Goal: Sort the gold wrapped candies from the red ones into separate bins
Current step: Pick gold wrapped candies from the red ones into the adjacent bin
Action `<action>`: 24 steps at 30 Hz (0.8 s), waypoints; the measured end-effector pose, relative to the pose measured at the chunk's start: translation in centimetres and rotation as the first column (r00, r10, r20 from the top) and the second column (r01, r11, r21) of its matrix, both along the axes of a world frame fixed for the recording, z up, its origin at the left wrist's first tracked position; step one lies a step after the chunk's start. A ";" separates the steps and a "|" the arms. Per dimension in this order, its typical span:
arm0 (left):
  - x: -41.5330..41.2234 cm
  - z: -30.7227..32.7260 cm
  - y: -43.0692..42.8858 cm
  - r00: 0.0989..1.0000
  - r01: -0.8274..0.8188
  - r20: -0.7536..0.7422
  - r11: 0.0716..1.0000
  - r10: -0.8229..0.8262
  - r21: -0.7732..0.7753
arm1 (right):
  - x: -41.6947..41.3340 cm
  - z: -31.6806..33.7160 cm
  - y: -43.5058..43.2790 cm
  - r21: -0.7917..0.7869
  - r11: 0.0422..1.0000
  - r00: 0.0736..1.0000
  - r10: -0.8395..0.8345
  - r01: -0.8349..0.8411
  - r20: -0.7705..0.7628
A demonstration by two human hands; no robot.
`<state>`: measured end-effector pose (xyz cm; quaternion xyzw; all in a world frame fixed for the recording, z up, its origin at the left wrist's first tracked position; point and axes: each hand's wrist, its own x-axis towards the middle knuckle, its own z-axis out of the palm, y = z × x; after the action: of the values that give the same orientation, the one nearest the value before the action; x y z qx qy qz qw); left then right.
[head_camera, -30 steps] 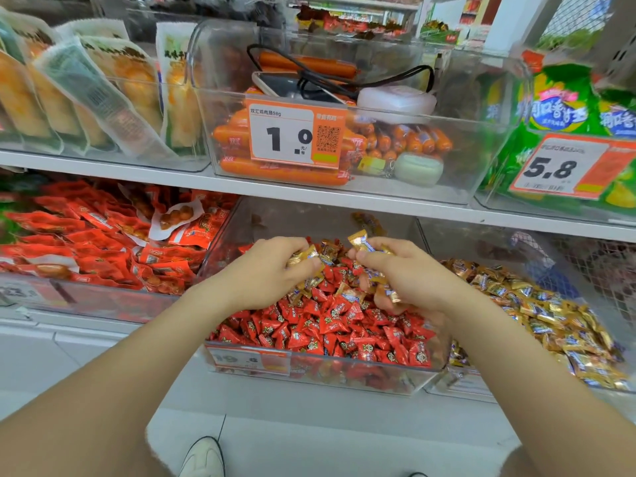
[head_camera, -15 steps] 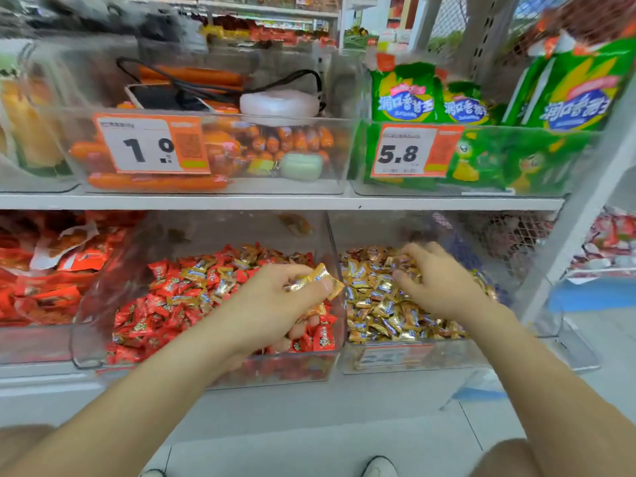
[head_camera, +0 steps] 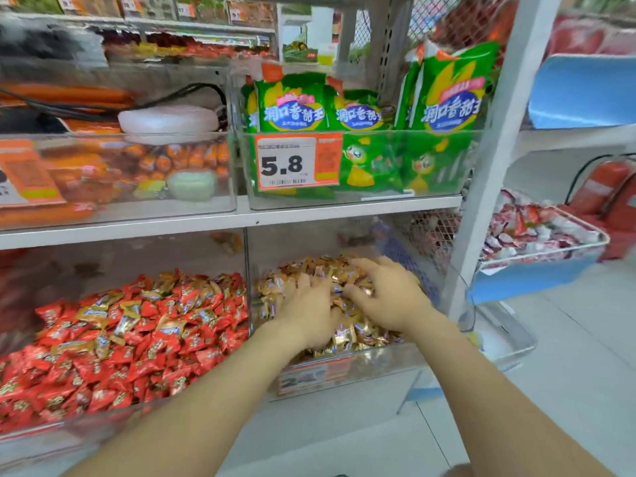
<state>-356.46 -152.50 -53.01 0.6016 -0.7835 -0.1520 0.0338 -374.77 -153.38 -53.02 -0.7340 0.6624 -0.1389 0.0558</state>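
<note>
Resting on the gold candies [head_camera: 351,333] in the lower-middle bin [head_camera: 389,361], the left hand [head_camera: 306,316] and right hand [head_camera: 389,299] show spread fingers, gripping nothing. Gold strays [head_camera: 99,312] among the red candies [head_camera: 144,366], lower left, seem light and slippery; pinch them by the wrapper ends.

The gold candies [head_camera: 359,335] and red candies [head_camera: 120,366] are wrapped in glossy, crinkled foil and held in bins [head_camera: 395,359] of clear, smooth plastic. The green snack bags [head_camera: 292,105] are made of shiny film, the price tag [head_camera: 287,163] of matt paper.
</note>
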 end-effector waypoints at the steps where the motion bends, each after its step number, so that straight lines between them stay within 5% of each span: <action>1: -0.3 -0.5 -0.4 1.000 0.011 0.006 0.997 -0.011 0.082 | 0.1 0.6 0.4 -0.029 1.000 0.998 0.004 -0.002 0.059; 4: -0.2 0.2 -0.1 0.989 0.068 0.128 0.996 -0.075 0.057 | 0.9 2.4 1.8 -0.084 0.995 0.971 0.067 -0.049 0.230; 7: 2.0 3.2 2.3 0.973 0.189 0.179 0.946 -0.145 -0.263 | 3.2 4.2 3.2 -0.129 0.989 0.934 0.118 -0.078 0.337; 11: 8.9 5.9 6.0 0.983 0.165 0.020 0.818 -0.184 -0.551 | 8.3 6.7 5.4 -0.165 0.970 0.872 0.233 -0.178 0.431; 18: 25.3 5.3 5.3 0.955 -0.285 -0.177 0.896 0.237 -0.339 | 18.9 7.1 6.8 -0.071 0.846 0.813 0.528 -0.528 0.245; 24: 31.1 3.1 4.1 0.998 -0.033 -0.053 0.995 0.028 -0.092 | 25.4 4.3 3.1 0.057 0.811 0.813 0.582 -0.582 0.013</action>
<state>-325.38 -148.36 -49.88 0.6072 -0.7792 -0.1304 0.0839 -349.40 -150.32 -48.73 -0.8999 0.4101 -0.0940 0.1149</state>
